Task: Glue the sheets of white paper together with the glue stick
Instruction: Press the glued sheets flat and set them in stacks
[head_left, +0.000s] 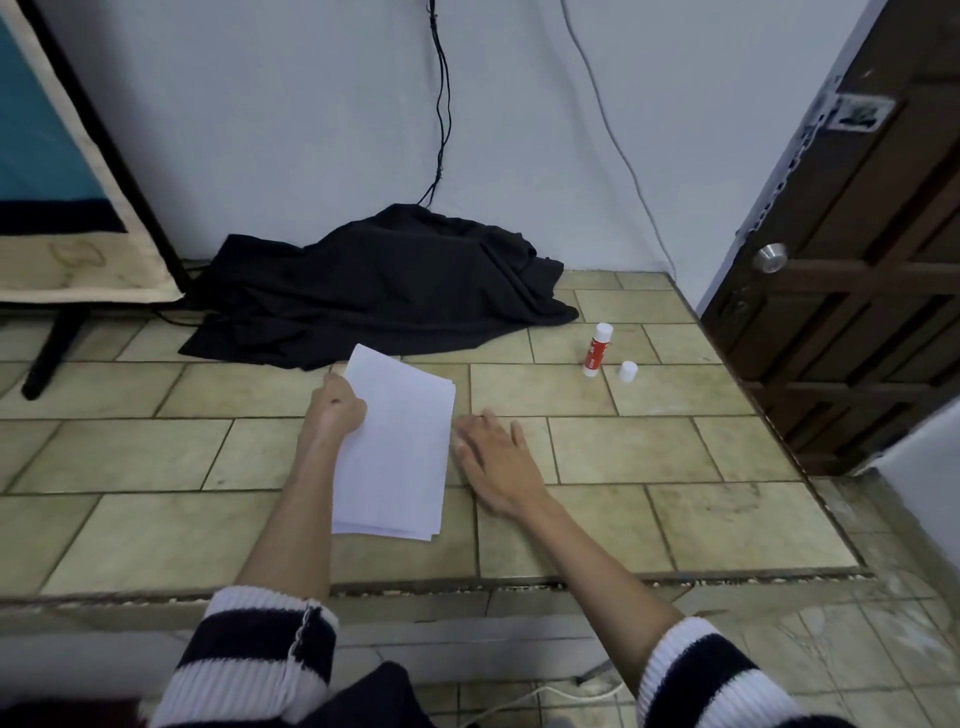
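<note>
A stack of white paper sheets (395, 447) is lifted off the tiled floor, tilted, its edges slightly fanned at the near corner. My left hand (336, 408) grips the stack at its left edge near the far corner. Just right of the paper, my right hand (496, 460) lies flat with fingers spread on the tiles and holds nothing. A red and white glue stick (596, 349) stands upright on the floor at the far right, uncapped. Its white cap (628, 372) stands beside it on the right.
A crumpled black cloth (384, 286) lies by the wall behind the paper, with black cables hanging above it. A dark wooden door (852, 270) stands open on the right. A black stand leg (49, 353) and a framed board sit far left. The tiled platform's edge (467, 584) runs near me.
</note>
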